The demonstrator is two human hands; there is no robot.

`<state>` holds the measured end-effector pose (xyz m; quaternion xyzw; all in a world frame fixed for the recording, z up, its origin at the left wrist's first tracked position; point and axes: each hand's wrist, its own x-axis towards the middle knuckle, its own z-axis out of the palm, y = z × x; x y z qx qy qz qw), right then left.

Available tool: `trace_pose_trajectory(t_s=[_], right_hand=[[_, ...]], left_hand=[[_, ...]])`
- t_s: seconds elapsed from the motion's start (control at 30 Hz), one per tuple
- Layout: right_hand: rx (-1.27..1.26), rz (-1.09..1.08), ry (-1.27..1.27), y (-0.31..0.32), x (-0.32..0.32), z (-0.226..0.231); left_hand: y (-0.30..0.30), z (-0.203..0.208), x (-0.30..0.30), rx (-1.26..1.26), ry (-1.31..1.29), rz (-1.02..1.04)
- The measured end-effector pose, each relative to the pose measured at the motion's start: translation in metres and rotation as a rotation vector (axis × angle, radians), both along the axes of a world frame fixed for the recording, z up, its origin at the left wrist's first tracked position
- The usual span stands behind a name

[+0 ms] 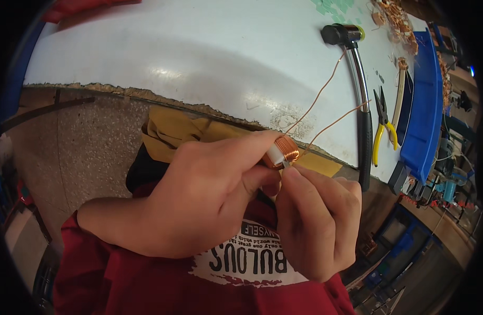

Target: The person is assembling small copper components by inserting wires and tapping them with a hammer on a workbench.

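We see a white table (pixel 173 58) with a glossy top, its near edge chipped ragged so that brown board shows, and a scuffed patch near that edge, right of the middle. Toward the right edge we find a hammer (pixel 358 71), its dark head toward the far edge and its black grip jutting past the near one. Just right of it lie pliers (pixel 383 121) with yellow handles, jaws pointing away from us. A blue tray (pixel 428 100) runs along the right edge. Near the far right corner we notice heaped copper coils (pixel 400 26), and at the far edge, scattered green pieces (pixel 333 7).
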<state>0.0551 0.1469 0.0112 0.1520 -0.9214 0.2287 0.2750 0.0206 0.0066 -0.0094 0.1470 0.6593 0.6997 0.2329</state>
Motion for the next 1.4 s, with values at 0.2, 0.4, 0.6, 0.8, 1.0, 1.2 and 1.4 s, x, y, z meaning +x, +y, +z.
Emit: trace_pose_trajectory(t_s=[0.2, 0.4, 0.6, 0.8, 1.0, 1.2, 1.4], right_hand=[[0.013, 0.052, -0.060, 0.004, 0.001, -0.001], [0.006, 0.035, -0.060, 0.002, -0.001, -0.009], [-0.284, -0.107, -0.082, 0.051, 0.010, 0.003], [0.228, -0.281, -0.118, 0.079, -0.030, -0.014], [0.410, -0.193, -0.154, 0.106, -0.043, -0.010], [-1.175, 0.191, -0.356, 0.107, -0.024, 0.027], [-1.254, 0.365, -0.475, 0.092, -0.016, 0.027]], left_hand=[[0.002, -0.003, 0.005, -0.020, 0.076, 0.053], [0.000, -0.003, -0.001, 0.056, -0.126, 0.011], [-0.006, 0.005, -0.008, 0.184, -0.256, -0.114], [-0.007, 0.004, -0.004, 0.202, -0.203, -0.064], [-0.010, 0.000, -0.005, 0.200, -0.147, -0.008], [-0.010, -0.002, -0.009, 0.217, -0.196, 0.002], [-0.008, -0.007, -0.009, 0.199, -0.184, -0.013]])
